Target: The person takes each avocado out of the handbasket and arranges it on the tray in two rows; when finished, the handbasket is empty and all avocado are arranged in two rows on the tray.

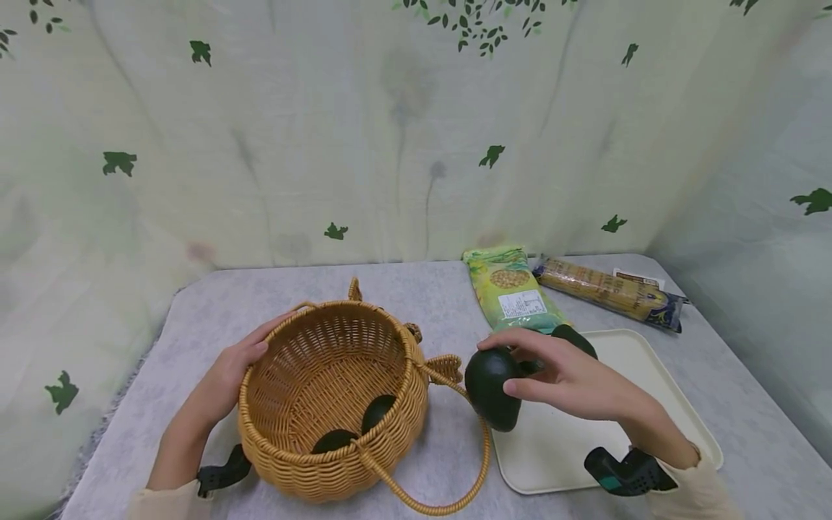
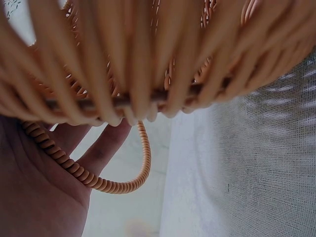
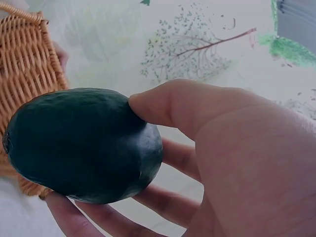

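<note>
A round wicker basket (image 1: pixel 334 477) stands on the table, with two dark green avocados inside, one of them by the right wall (image 1: pixel 378 413) and the other nearer the front (image 1: pixel 334 440). My left hand (image 1: pixel 229 372) rests against the basket's left side with fairly straight fingers; a handle loop (image 2: pixel 111 186) crosses in front of its palm in the left wrist view. Right of the basket, my right hand (image 1: pixel 562 372) holds a dark green avocado (image 3: pixel 84 145) between thumb and fingers, above the tray's left edge. Another dark green avocado (image 1: pixel 575 339) shows partly behind this hand.
The cream tray (image 1: pixel 650 361) lies under my right forearm. Behind it are a green and yellow food bag (image 1: pixel 513 289) and a long pasta packet (image 1: pixel 607 291). A second basket handle (image 1: pixel 448 509) hangs outward between basket and tray. A patterned curtain (image 1: pixel 390 144) rises behind the table.
</note>
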